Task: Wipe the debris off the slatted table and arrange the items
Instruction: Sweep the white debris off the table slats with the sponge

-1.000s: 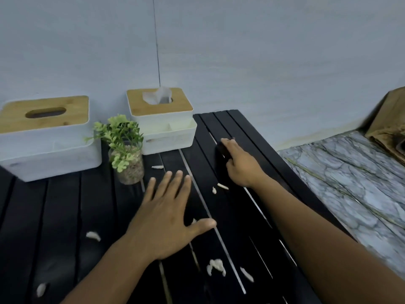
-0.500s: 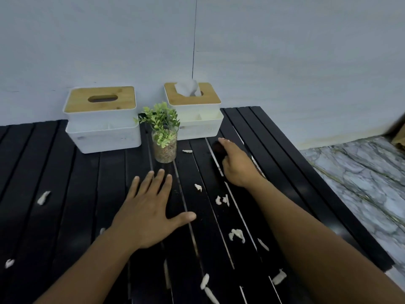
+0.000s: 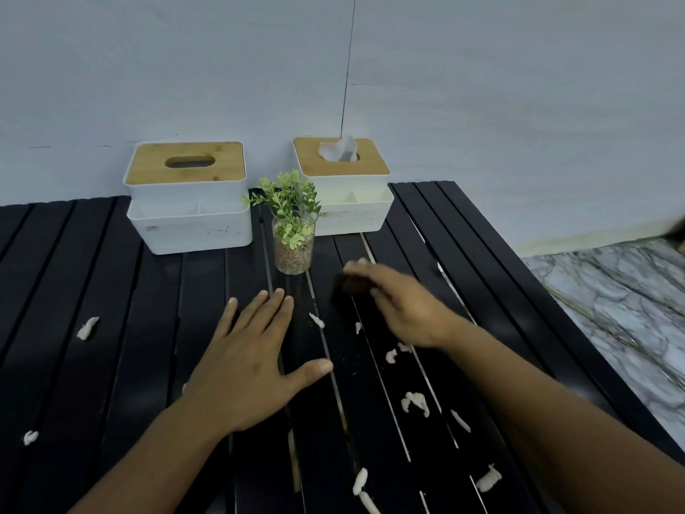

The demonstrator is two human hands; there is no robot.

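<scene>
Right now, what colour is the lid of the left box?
The lid is light wood-tan; the head view shows it.

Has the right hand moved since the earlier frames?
Yes. The right hand, gripping a dark pad, has slid left toward the plant jar.

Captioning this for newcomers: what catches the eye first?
The left hand lies flat at centre on the black slatted table, while the blurred right hand beside it grips a dark object. White scraps dot the slats; two wood-lidded tissue boxes and a small plant stand at the back.
</scene>
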